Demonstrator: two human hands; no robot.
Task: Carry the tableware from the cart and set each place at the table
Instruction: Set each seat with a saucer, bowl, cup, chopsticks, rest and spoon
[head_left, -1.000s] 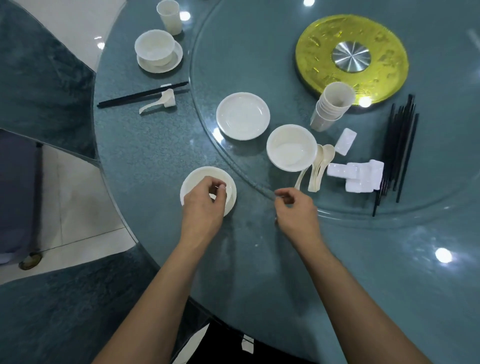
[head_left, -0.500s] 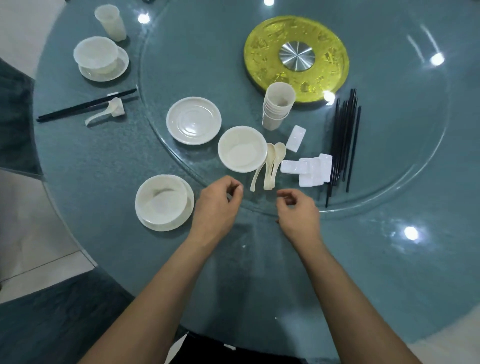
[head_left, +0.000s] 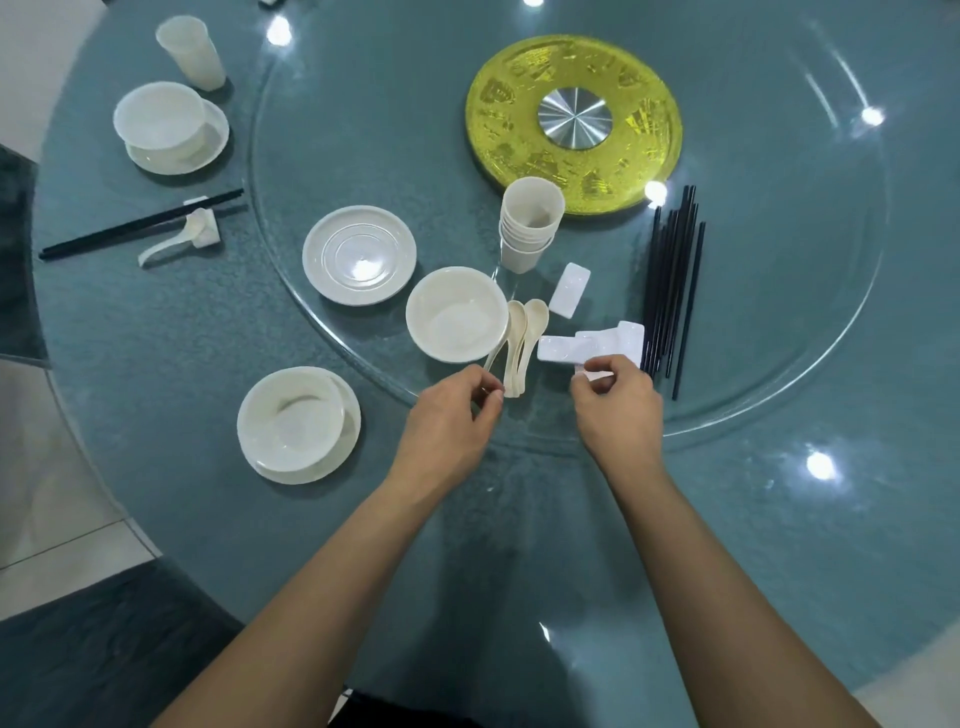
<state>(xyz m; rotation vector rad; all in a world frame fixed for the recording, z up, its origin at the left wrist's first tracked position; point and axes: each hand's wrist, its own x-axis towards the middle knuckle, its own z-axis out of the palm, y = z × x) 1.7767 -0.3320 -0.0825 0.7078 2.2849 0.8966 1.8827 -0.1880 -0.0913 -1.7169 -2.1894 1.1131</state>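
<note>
Both hands have come forward since 1 second ago, from the table's outer ring onto the near edge of the glass turntable (head_left: 779, 415). Fingers (head_left: 621, 370) of my right hand (head_left: 618, 410) are curled round 1 white chopstick rest (head_left: 597, 375), at the near end of the heap of rests (head_left: 587, 343). On my left hand (head_left: 452, 421) thumb and forefinger are drawn together at the handle ends of the spoons (head_left: 522, 332); whether they grip 1 I cannot tell. On the turntable, an empty bowl (head_left: 456, 322) touches the spoons' left side, a plate (head_left: 359, 254) lies left of that, and a stack of cups (head_left: 530, 228) stands nearer the centre. Black chopsticks (head_left: 672, 280) lie along the heap's right side. Off the turntable, just left of its near edge, a set bowl on its saucer (head_left: 291, 421) marks the place before me. Round the turntable's left rim lies 1 finished place (head_left: 161, 122).
</note>
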